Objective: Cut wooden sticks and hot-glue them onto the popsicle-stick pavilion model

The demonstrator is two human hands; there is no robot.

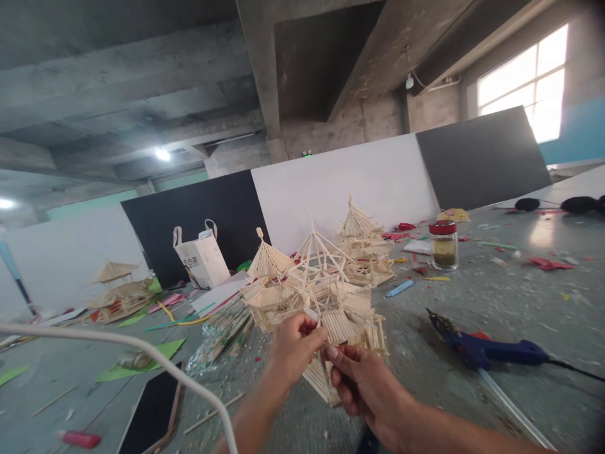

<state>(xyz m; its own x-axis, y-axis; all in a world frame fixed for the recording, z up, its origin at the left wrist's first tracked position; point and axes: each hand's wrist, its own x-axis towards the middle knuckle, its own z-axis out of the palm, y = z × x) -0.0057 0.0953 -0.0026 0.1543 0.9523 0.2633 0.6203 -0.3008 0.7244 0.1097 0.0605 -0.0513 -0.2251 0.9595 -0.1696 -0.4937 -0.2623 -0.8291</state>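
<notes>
A pavilion model of thin wooden sticks [338, 325] stands in front of me, with pointed stick roofs and an open-framed spire [314, 249] in the middle. My left hand [295, 347] is at its near side, thumb and fingers pinched together. Beside it, my right hand [362, 378] is also closed in a pinch, fingers curled, close to the left fingertips. Whatever is between the fingers is too small and covered to make out. Below the hands a slatted stick panel [319, 378] slopes toward me, partly hidden by the right hand.
A blue glue gun [496, 350] with a clear glue stick lies right, near a red-lidded jar [443, 246]. On the left are a phone [152, 413], a white cable [155, 356], a bundle of sticks [231, 331] and a paper bag [202, 258]. Scraps litter the table.
</notes>
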